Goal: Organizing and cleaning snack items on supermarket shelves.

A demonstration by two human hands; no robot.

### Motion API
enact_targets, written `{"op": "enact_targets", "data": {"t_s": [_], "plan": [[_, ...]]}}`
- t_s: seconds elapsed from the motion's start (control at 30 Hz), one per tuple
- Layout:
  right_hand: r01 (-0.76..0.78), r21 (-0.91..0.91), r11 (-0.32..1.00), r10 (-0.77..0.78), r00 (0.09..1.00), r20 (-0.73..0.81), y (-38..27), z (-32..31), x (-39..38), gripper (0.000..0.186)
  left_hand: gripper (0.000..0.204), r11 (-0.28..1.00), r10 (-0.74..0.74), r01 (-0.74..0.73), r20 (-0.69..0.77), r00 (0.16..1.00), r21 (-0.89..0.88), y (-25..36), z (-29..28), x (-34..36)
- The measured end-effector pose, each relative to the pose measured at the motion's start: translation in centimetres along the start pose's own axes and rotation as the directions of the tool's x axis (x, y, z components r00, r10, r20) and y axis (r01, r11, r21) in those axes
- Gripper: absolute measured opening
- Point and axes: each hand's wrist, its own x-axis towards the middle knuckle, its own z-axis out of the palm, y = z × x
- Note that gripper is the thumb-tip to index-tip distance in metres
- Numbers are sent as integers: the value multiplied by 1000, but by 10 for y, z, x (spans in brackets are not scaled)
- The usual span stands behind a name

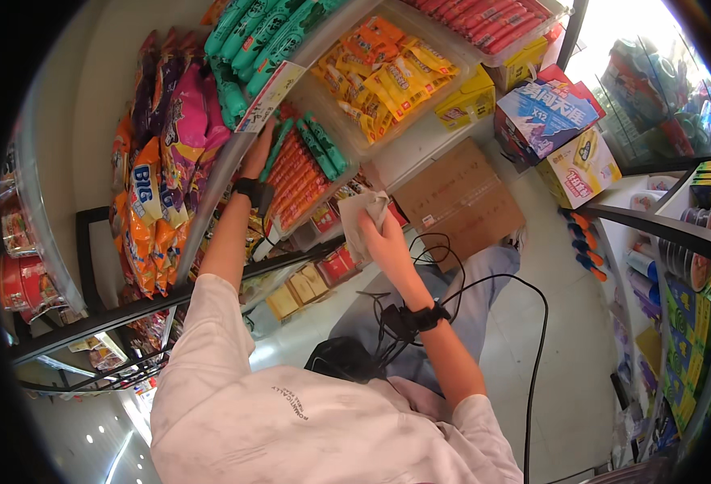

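Head view: the right hand (383,235) pinches a beige cloth (350,218) near the orange sticks (297,179); the left hand (259,153) reaches in beside a green packet (278,147), its grip too hidden to tell. Probably best to keep the cloth bunched and the black cable (542,323) clear of the packets.

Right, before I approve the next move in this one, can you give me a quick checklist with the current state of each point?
1. Right hand has hold of the beige cloth: ok, bunched in its fingers.
2. Left hand grip confirmed: cannot tell, its fingertips are hidden at the shelf.
3. Yellow packets inside their clear bin: ok.
4. Black cable tucked away: not ok, it hangs loose from near the right wrist.
5. Cardboard box contents known: cannot tell, the inside is not visible.
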Motion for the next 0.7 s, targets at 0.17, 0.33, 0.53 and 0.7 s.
{"op": "enact_targets", "data": {"t_s": [0.17, 0.33, 0.53, 0.7], "plan": [[-33, 2, 999, 33, 999, 8, -5, 2, -10, 24, 72, 976, 67, -98, 159, 985, 194, 26, -12, -18], [-35, -24, 999, 35, 999, 17, -26, 3, -12, 24, 71, 953, 148, -187, 171, 974, 240, 22, -18, -43], [-66, 7, 998, 66, 998, -2, -46, -8, -8, 28, 87, 913, 37, -187, 381, 924, 362, 13, -25, -47], [-66, -90, 994, 63, 997, -33, -47, 6, 1, 31, 82, 959, 51, -119, 255, 965, 258, -15, -18, -64]]}}
